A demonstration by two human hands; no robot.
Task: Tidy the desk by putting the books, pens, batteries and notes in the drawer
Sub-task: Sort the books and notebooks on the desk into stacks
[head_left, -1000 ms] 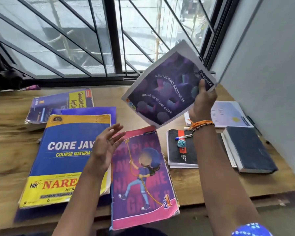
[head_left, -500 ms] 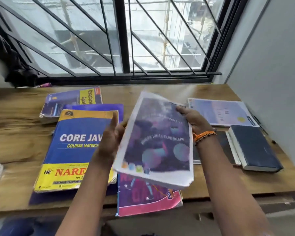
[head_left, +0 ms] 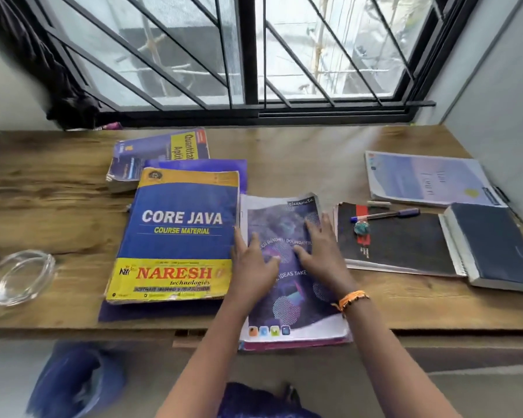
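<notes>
Two hands, left hand and right hand, are laid flat, fingers spread, on the purple notebook; its near edge overhangs the desk front edge.

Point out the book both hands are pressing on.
The purple Classmate notebook: left hand and right hand lie flat on its cover, unlike the other books.

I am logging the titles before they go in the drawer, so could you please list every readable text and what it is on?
"CORE JAVA", "COURSE MATERIAL", "NARESH technologies": blue and yellow book.
"Quantitat", "Aptit", cut off: book behind it.
"classmate", "BEYOND BOUNDARIE", "IDEAS TAKE", partly covered by hands: purple notebook.
Pale notebook, black notebook: print too blurred.
</notes>
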